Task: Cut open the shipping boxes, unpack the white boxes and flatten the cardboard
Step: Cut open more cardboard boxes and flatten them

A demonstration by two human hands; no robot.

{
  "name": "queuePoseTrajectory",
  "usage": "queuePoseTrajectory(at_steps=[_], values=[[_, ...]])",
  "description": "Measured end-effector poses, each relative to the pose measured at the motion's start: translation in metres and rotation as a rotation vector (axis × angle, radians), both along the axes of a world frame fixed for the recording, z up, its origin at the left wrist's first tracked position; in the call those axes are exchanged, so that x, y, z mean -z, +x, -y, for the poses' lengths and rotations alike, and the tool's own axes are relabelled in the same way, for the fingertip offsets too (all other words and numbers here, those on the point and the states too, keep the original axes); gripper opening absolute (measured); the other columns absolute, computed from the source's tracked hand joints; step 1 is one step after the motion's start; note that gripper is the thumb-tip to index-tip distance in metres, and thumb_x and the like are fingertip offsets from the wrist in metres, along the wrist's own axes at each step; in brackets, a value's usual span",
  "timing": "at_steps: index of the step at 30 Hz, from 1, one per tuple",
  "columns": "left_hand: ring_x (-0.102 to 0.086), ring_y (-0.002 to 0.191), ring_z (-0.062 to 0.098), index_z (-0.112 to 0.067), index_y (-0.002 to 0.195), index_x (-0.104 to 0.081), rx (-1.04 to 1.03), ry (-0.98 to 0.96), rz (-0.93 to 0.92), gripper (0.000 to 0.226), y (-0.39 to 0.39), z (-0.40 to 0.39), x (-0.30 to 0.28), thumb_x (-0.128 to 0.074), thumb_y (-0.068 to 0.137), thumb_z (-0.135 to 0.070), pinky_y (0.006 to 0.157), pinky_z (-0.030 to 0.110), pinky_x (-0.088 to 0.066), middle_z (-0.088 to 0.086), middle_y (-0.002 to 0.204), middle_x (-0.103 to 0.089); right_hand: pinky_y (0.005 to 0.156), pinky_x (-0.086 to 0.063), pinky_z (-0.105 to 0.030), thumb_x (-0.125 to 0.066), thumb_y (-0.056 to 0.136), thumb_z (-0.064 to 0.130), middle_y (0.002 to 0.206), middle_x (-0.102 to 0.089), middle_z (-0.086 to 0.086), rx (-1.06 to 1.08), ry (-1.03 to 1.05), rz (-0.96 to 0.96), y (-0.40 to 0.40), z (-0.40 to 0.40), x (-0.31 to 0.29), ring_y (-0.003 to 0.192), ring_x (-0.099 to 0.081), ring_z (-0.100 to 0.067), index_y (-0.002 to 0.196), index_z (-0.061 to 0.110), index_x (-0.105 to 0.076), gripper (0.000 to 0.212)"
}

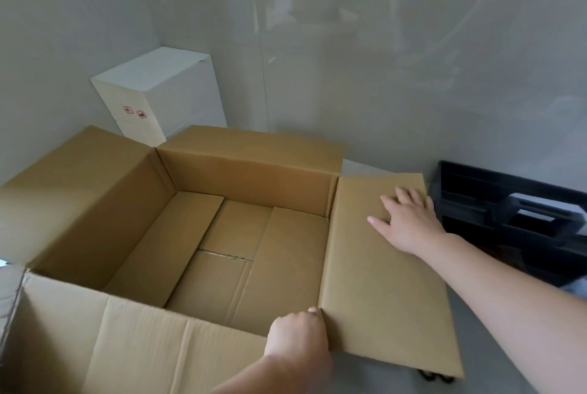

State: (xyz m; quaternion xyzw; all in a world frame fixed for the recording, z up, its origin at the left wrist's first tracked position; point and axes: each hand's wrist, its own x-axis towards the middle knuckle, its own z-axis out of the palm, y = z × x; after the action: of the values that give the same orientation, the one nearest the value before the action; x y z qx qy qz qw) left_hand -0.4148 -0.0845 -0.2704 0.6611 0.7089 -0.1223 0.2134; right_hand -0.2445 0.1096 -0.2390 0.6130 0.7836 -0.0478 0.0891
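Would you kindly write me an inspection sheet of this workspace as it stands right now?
Surface: grey floor under the box.
Job's things: brown shipping box open, with nothing inside, all four flaps folded outward; white box upright in the corner behind it.
Clutter: black plastic crate to the right; small dark item under the right flap, too hidden to tell.
Hands: left hand grips the near rim at the right corner; right hand presses flat on the right flap.
Cables: nothing seen.
Surroundings: glossy pale walls meeting in a corner.

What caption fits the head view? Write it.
Hands brace an emptied shipping box, right hand flat on its flap; white box behind.
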Motion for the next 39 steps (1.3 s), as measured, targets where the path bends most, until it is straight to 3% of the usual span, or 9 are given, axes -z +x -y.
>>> queuePoseTrajectory(at_steps=[15, 24, 27, 29, 31, 33, 35, 37, 39], values=[[-0.063, 0.090, 0.026, -0.016, 0.104, -0.052, 0.003, 0.154, 0.018, 0.025, 0.003, -0.031, -0.034, -0.043, 0.081, -0.011, 0.062, 0.028, -0.035, 0.003, 0.101, -0.065, 0.118, -0.001, -0.050, -0.028, 0.093, 0.064, 0.161, -0.005, -0.007, -0.189, -0.074, -0.049, -0.022, 0.010, -0.024, 0.147, 0.000, -0.027, 0.151, 0.027, -0.021, 0.069], [-0.046, 0.062, 0.018, -0.021, 0.066, -0.039, 0.012, 0.290, -0.091, 0.022, -0.006, -0.071, -0.095, -0.049, 0.085, -0.019, 0.048, 0.025, -0.030, -0.007, 0.065, -0.041, 0.119, -0.007, -0.041, -0.040, 0.065, 0.090, 0.160, -0.005, 0.011, -0.512, -0.415, 0.036, -0.038, 0.030, -0.104, 0.147, -0.001, -0.014, 0.151, 0.037, -0.018, 0.103], [-0.046, 0.061, 0.018, -0.021, 0.068, -0.041, -0.009, 0.329, -0.109, 0.022, -0.015, -0.086, -0.125, -0.050, 0.088, -0.021, 0.049, 0.025, -0.031, -0.006, 0.067, -0.043, 0.110, -0.032, -0.044, -0.060, 0.079, 0.058, 0.156, -0.024, 0.006, -0.594, -0.324, 0.161, -0.040, 0.033, -0.135, 0.142, -0.025, -0.023, 0.147, 0.034, -0.028, 0.079], [-0.049, 0.061, 0.018, -0.020, 0.070, -0.044, -0.014, 0.345, -0.118, 0.020, -0.021, -0.095, -0.150, -0.049, 0.089, -0.019, 0.047, 0.025, -0.031, -0.004, 0.070, -0.049, 0.085, -0.050, -0.039, -0.051, 0.088, 0.026, 0.131, -0.054, 0.000, -0.667, -0.116, 0.124, -0.047, 0.037, -0.149, 0.116, -0.053, -0.027, 0.130, 0.029, -0.049, 0.042], [-0.054, 0.071, 0.022, -0.018, 0.083, -0.049, 0.004, 0.377, -0.091, 0.015, -0.025, -0.097, -0.177, -0.049, 0.093, -0.030, 0.053, 0.028, -0.037, -0.001, 0.083, -0.058, 0.058, -0.044, -0.029, -0.044, 0.089, 0.012, 0.100, -0.061, -0.002, -0.687, 0.046, 0.095, -0.053, 0.037, -0.165, 0.086, -0.057, -0.025, 0.117, 0.024, -0.059, 0.033], [-0.057, 0.094, 0.025, -0.023, 0.112, -0.045, 0.059, 0.364, 0.036, 0.045, -0.033, -0.084, -0.199, -0.051, 0.086, -0.060, 0.074, 0.036, -0.049, 0.002, 0.108, -0.060, 0.046, -0.028, -0.026, -0.045, 0.089, 0.009, 0.077, -0.052, 0.002, -0.684, 0.088, 0.101, -0.056, 0.033, -0.183, 0.072, -0.053, -0.021, 0.105, 0.023, -0.062, 0.027], [-0.027, 0.138, 0.020, -0.038, 0.144, -0.009, 0.220, 0.282, 0.111, 0.104, -0.045, -0.055, -0.220, -0.048, 0.062, -0.088, 0.113, 0.050, -0.026, -0.004, 0.150, -0.028, 0.045, -0.028, -0.027, -0.046, 0.087, 0.008, 0.068, -0.049, 0.006, -0.658, 0.084, 0.062, -0.058, 0.025, -0.201, 0.066, -0.053, -0.018, 0.092, 0.022, -0.062, 0.022], [0.020, 0.142, 0.012, -0.042, 0.139, 0.032, 0.427, 0.267, 0.027, 0.133, -0.064, -0.023, -0.231, -0.050, 0.049, -0.095, 0.111, 0.052, 0.011, -0.017, 0.154, 0.021, 0.049, -0.034, -0.029, -0.045, 0.084, 0.006, 0.072, -0.056, 0.001, -0.654, 0.086, 0.025, -0.060, 0.014, -0.215, 0.069, -0.054, -0.021, 0.087, 0.017, -0.061, 0.020], [0.029, 0.139, 0.022, -0.032, 0.131, 0.046, 0.552, 0.291, -0.198, 0.138, -0.087, 0.000, -0.230, -0.060, 0.059, -0.083, 0.108, 0.058, 0.012, -0.008, 0.148, 0.038, 0.054, -0.035, -0.031, -0.044, 0.082, 0.003, 0.076, -0.060, -0.002, -0.647, 0.068, 0.010, -0.063, 0.003, -0.229, 0.073, -0.055, -0.024, 0.088, 0.015, -0.062, 0.022]])
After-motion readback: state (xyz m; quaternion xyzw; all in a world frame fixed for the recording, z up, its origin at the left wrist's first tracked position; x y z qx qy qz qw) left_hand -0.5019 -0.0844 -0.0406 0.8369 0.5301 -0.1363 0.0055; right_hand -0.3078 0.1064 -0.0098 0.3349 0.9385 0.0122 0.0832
